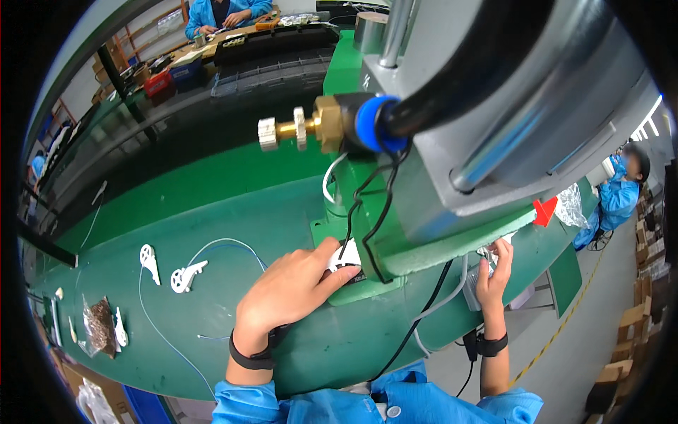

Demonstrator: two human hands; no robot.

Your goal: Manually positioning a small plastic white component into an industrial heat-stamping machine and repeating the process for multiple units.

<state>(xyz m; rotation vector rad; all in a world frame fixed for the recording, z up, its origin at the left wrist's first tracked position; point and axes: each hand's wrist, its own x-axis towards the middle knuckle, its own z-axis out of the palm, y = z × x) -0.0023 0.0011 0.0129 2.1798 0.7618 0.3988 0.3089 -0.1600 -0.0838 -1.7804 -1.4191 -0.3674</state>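
Observation:
My left hand (286, 293) reaches to the base of a green and grey press (452, 212). Its thumb and index finger close around a white plastic part (345, 256), which sits in a dark fixture (351, 275) on the green base plate (385, 288). On the press's other side, my right hand (496, 272) is raised with curled fingers. They close on something small and pale at the press edge that I cannot make out. Beside that hand is a grey box (472, 288) with a grey cable. Part of the press hides the fixture's far side.
Two white plastic parts with thin wires (149, 263) (186, 277) lie on the green table (212, 318) at left. Farther left are a clear bag of small brown pieces (101, 326) and another white part (121, 328). A black hose (466, 78) crosses above. Co-workers (229, 13) (620, 194) sit beyond.

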